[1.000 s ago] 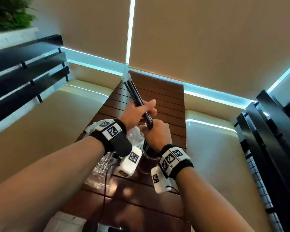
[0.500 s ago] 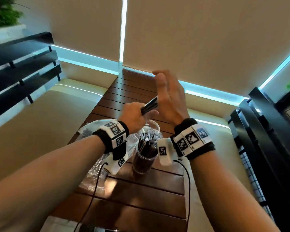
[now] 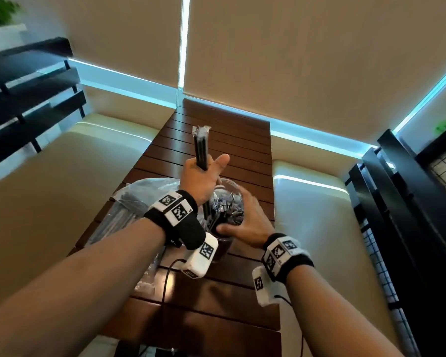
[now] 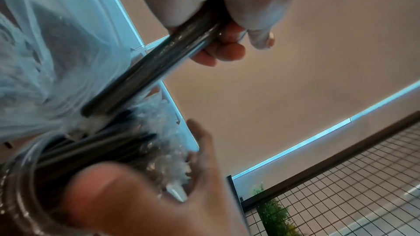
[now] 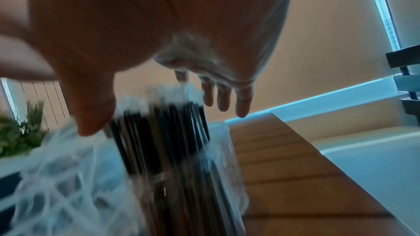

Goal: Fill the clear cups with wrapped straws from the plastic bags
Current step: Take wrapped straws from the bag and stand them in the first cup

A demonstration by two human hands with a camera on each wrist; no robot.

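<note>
At the near end of the slatted wooden bench point(image 3: 211, 318), cables are seen running from the wrist-worn cameras. A little farther in, the right hand point(image 3: 245, 222) is laid over the clear cup point(image 3: 223, 249), its fingers spread and relaxed above the straw tops, with the thumb against the cup's near side; nothing is gripped by it. In the right wrist view the fingers point(image 5: 223, 96) are shown extended just beyond the blurred wrapper ends. The cup is stood near the middle of the bench and is packed with wrapped straws point(image 3: 227, 210), black in clear sleeves, upright. Just to the left of the cup, toward the bench's left edge, a crumpled plastic bag point(image 3: 137, 202) is seen with more straws inside. Directly beyond the cup, the left hand point(image 3: 201, 179) is clenched around a small bundle of wrapped straws point(image 3: 200, 148), held nearly upright, the lower ends reaching down at the cup's left rim. Whether these ends are already inside the cup cannot be told.
</note>
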